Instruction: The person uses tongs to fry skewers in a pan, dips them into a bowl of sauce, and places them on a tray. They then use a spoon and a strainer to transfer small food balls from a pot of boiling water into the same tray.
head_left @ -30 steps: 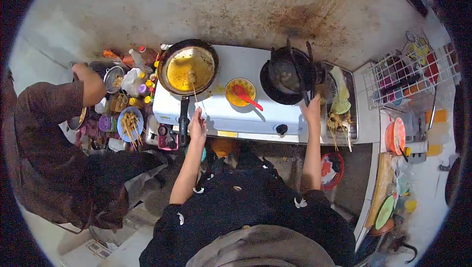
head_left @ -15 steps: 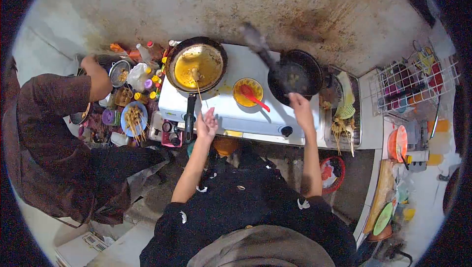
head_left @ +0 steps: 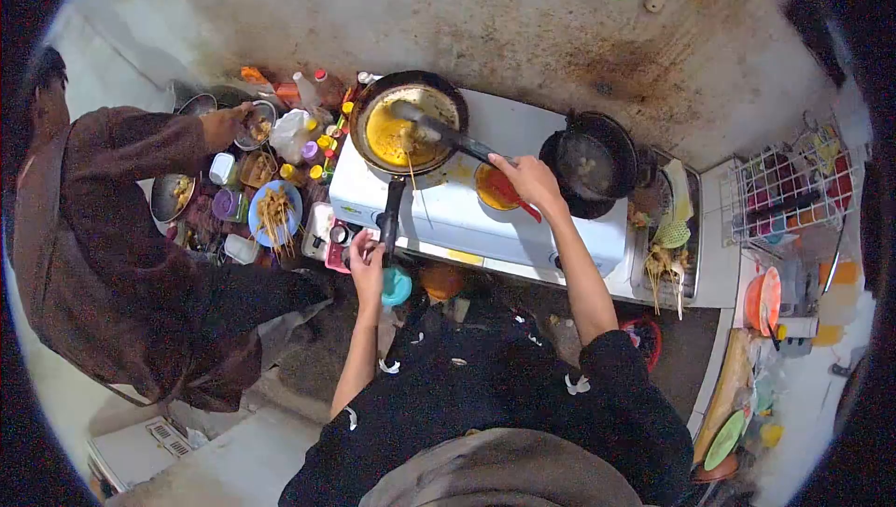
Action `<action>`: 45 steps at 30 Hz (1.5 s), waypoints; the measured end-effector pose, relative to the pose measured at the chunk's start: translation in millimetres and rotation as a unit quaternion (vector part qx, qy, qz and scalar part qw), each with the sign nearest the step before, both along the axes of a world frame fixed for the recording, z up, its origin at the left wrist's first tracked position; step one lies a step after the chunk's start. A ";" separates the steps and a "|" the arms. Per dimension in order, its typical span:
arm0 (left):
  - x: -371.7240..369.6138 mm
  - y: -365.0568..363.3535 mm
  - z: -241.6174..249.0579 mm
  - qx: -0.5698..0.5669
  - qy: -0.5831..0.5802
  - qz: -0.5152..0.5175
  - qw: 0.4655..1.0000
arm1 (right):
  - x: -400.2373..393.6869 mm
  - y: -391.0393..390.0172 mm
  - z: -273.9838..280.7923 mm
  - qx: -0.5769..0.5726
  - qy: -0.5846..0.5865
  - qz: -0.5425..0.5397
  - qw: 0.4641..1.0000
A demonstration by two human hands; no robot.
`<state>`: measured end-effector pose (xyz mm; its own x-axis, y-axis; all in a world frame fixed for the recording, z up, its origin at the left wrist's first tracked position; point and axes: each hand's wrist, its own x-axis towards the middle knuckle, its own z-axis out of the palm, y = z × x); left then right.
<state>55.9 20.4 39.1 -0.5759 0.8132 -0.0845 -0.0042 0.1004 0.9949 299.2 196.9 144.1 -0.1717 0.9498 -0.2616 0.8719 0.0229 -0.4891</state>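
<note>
A black spatula (head_left: 450, 136) is gripped at its handle by my right hand (head_left: 530, 182), its head down in the yellow food inside the left frying pan (head_left: 455, 101). A skewer (head_left: 412, 171) sticks out over that pan's near rim, its coated tip in the yellow layer. My left hand (head_left: 365, 260) is beside the lower end of the pan's black handle (head_left: 393, 213), fingers apart and slightly bent. Under my right hand, partly hidden, stands an orange-yellow bowl (head_left: 487, 191) with a red spoon (head_left: 530, 211). A dark pan (head_left: 588, 171) with small bits of food sits on the right burner.
The white stove (head_left: 448, 218) stands against a stained wall. At left, a person in brown (head_left: 131, 227) reaches over bowls, bottles and a blue plate (head_left: 294, 201) of skewers. On the right are more skewers (head_left: 658, 274), a wire rack (head_left: 793, 180) and an orange bowl (head_left: 763, 300).
My right hand has carried the spatula from above the right pan leftward into the left pan. My left hand has moved down and left, to the handle's end. The view has shifted slightly.
</note>
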 end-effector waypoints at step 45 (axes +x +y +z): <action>-0.4 -18.6 -15.6 -0.063 -0.145 -0.088 0.984 | -14.9 -4.4 -2.0 0.000 -0.007 -0.034 0.999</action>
<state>55.6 1.8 23.5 -0.3645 0.8706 -0.3304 -0.2578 0.2466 0.9342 284.3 192.5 142.1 -0.1023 0.9594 -0.2627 0.8779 -0.0370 -0.4773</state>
